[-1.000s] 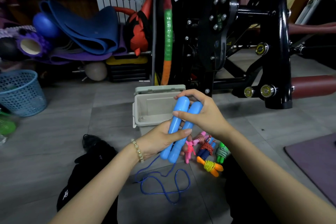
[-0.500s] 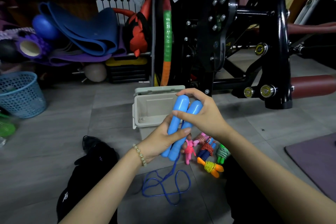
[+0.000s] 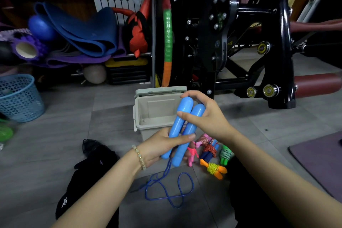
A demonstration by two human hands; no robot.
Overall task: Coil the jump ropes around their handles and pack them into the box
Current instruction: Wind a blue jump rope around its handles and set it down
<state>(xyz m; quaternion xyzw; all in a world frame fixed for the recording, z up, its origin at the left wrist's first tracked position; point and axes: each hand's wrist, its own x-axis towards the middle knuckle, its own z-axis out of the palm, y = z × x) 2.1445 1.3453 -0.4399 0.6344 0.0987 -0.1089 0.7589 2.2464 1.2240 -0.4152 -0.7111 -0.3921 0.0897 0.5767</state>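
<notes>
Down on the grey floor I'm seeing the open beige box (image 3: 153,114) right behind the left hand (image 3: 159,146) and right hand (image 3: 209,118), both clamped round two blue handles (image 3: 182,114), loose blue cord (image 3: 192,185) underneath, coiled ropes (image 3: 210,151) beside.

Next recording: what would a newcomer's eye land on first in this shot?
First, the two bright blue handles in the centre, gripped side by side by the left hand low down and the right hand near the top, with their blue rope trailing in loose loops on the floor. Next, the small colourful coiled ropes on the floor just right of the hands, and the open beige box behind.
</notes>
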